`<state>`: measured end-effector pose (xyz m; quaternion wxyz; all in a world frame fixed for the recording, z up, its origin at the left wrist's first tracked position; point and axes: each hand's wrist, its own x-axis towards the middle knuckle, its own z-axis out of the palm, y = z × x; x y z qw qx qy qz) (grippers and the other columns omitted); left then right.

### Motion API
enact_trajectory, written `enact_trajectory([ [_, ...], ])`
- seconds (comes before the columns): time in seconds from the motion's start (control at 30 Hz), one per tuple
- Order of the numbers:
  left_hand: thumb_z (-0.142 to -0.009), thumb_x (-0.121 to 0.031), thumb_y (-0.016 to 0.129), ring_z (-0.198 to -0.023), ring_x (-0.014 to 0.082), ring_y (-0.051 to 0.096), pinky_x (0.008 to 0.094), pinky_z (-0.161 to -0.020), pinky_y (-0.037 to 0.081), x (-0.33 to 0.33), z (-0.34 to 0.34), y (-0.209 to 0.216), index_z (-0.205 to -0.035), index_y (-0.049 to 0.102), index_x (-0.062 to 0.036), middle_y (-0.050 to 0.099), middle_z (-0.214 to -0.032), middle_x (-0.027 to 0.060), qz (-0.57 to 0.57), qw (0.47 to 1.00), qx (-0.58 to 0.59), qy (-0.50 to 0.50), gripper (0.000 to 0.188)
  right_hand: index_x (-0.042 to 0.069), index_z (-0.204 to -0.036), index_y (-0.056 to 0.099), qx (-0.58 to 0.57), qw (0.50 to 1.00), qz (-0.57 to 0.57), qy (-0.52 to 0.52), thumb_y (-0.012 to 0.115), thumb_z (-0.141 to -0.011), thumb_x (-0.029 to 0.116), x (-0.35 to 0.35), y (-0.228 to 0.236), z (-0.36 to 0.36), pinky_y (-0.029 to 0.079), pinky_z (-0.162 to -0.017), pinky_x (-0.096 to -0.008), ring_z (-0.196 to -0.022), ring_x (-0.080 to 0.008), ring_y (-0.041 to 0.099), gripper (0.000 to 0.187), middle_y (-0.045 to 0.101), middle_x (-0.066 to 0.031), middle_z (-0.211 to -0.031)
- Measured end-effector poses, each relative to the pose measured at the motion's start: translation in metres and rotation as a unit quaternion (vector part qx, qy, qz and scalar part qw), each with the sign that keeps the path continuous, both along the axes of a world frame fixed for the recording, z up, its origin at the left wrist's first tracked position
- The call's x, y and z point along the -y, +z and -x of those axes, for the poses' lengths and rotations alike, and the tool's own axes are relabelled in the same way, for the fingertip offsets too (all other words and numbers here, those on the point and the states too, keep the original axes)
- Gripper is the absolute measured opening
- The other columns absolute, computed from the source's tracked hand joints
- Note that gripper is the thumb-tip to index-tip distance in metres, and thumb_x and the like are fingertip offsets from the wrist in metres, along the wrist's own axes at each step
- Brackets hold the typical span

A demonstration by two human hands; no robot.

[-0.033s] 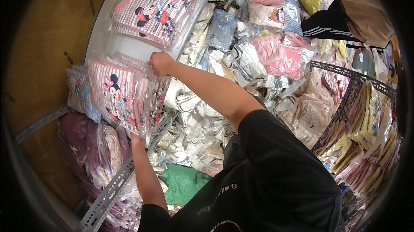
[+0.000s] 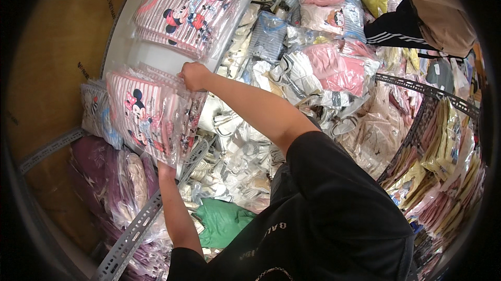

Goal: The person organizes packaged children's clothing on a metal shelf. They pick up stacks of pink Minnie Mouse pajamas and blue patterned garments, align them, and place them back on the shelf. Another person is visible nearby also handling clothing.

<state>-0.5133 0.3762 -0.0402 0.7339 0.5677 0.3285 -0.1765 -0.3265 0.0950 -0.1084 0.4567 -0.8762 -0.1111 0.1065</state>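
Note:
A stack of clear-bagged pink-and-white striped garments (image 2: 122,116) with a cartoon mouse print lies at the left, on the near end of a white shelf. At its far right corner my right hand (image 2: 194,76) is closed, gripping the edge of the plastic bags. My left hand (image 2: 166,168) reaches in beneath the near edge of this stack; its fingers are hidden under the bags. Just beyond, a second stack of the same bagged striped garments (image 2: 182,14) lies flat on the white shelf board (image 2: 156,54).
Bagged purple garments (image 2: 94,163) fill the space below, behind a perforated metal rail (image 2: 125,239). Heaped bagged clothes (image 2: 334,67) and a green bag (image 2: 222,222) lie right of the shelf. Another person's tan sleeve (image 2: 443,20) shows at upper right, above a metal rack bar (image 2: 428,90).

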Motion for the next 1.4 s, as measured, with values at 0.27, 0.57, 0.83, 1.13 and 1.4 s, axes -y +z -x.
enact_trajectory([
  [0.27, -0.099, -0.032, 0.047, -0.107, 0.0208, 0.062, 0.0333, -0.092, 0.051, -0.016, 0.009, -0.001, -0.135, 0.050, -0.0131, 0.062, -0.123, 0.0069, -0.012, 0.999, -0.045, -0.016, 0.040, -0.008, -0.098, 0.063, 0.018, 0.996, 0.033, 0.087, 0.066, -0.079, 0.021, -0.010, 0.015, -0.004, 0.055, -0.071, -0.0440, -0.084, -0.0362, 0.068, 0.035, 0.067, -0.0252, -0.087],
  [0.57, -0.100, -0.031, 0.045, -0.121, 0.0235, 0.052, 0.0374, -0.096, 0.048, -0.038, 0.004, -0.030, -0.145, 0.037, -0.0110, 0.048, -0.139, 0.0031, -0.078, 0.995, 0.065, 0.019, 0.050, -0.008, -0.088, 0.062, -0.355, 0.911, -0.208, 0.033, 0.063, -0.086, 0.011, -0.004, 0.001, -0.030, 0.054, -0.057, -0.0418, -0.063, -0.0284, 0.066, 0.019, 0.065, -0.0204, -0.080],
  [0.83, -0.086, -0.010, 0.064, -0.095, 0.0166, 0.061, 0.0317, -0.081, 0.049, -0.053, 0.017, -0.048, -0.118, 0.058, 0.0017, 0.064, -0.106, 0.0063, -0.245, 0.954, 0.164, -0.049, 0.034, -0.001, -0.083, 0.062, 0.002, 0.999, -0.036, -0.003, 0.072, -0.065, 0.000, 0.000, 0.004, -0.020, 0.054, -0.074, -0.0368, -0.083, -0.0328, 0.068, 0.021, 0.069, -0.0187, -0.086],
  [1.13, -0.082, -0.005, 0.067, -0.091, 0.0145, 0.060, 0.0302, -0.079, 0.047, -0.046, 0.009, -0.039, -0.112, 0.061, 0.0008, 0.065, -0.104, 0.0045, -0.285, 0.917, 0.232, -0.154, 0.031, 0.000, -0.093, 0.068, -0.123, 0.961, -0.239, -0.065, 0.066, -0.083, 0.007, 0.034, 0.018, 0.007, 0.054, -0.069, -0.0355, -0.084, -0.0249, 0.069, 0.013, 0.070, -0.0130, -0.089],
  [1.4, -0.083, -0.007, 0.066, -0.097, 0.0160, 0.061, 0.0311, -0.085, 0.047, -0.043, 0.007, -0.046, -0.116, 0.060, -0.0007, 0.065, -0.109, 0.0051, -0.284, 0.929, 0.193, -0.136, 0.034, -0.001, -0.112, 0.058, -0.331, 0.772, -0.533, -0.103, 0.053, -0.098, 0.012, 0.043, 0.012, 0.020, 0.054, -0.069, -0.0312, -0.079, -0.0164, 0.065, 0.020, 0.065, -0.0100, -0.091],
])
